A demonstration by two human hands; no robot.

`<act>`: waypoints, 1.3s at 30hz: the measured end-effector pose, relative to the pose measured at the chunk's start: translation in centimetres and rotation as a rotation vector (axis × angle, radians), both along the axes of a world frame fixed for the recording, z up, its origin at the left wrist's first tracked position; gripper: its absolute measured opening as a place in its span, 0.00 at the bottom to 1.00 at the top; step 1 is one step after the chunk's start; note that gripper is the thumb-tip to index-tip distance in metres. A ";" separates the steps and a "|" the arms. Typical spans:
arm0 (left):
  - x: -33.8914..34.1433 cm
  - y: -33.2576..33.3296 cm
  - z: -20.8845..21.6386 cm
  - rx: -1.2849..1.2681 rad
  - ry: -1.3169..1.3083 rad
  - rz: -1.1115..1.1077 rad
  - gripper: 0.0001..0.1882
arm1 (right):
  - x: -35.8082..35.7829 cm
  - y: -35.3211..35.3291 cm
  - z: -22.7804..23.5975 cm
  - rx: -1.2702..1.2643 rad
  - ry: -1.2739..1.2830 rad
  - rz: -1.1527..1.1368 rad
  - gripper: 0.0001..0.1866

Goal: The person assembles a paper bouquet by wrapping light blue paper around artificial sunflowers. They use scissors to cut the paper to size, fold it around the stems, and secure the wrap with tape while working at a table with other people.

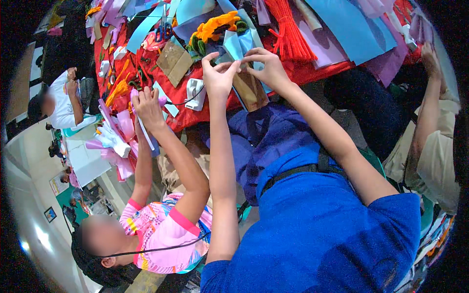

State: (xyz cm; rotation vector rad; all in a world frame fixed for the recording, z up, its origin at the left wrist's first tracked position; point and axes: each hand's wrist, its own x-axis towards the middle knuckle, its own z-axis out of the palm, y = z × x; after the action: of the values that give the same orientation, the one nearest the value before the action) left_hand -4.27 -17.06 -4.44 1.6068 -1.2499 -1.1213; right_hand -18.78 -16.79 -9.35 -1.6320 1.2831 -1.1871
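Note:
Both my hands meet over the near edge of the red-covered table. My left hand [218,75] is closed, thumb and fingertips pinched at the lower end of a folded piece of light blue paper [238,45]. From the other side my right hand [269,69] pinches the same end, its fingers bent. Part of the paper is hidden behind the fingertips. Below them a strip of brown cardboard [251,93] juts past the table edge. Just beyond the paper lies an orange flower of fuzzy stems [214,26] with green leaves.
A red fuzzy-stem bundle [291,36], blue sheets [354,29], scissors [163,32], a cardboard square [174,62] and a white corded block [196,94] lie around. At left, a co-worker's hands [149,106] hold purple and white pieces. Another person's arm [424,112] is at right.

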 end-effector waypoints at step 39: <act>-1.6 1.7 -0.6 -0.201 -0.266 0.060 0.21 | 0.6 -0.7 -0.5 0.024 -0.029 -0.116 0.13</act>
State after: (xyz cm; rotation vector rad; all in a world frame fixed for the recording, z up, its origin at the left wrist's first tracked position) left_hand -5.86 -15.38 -5.05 1.6643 -1.4259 -0.7363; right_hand -18.22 -17.50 -9.86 -1.5357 1.3840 -1.2551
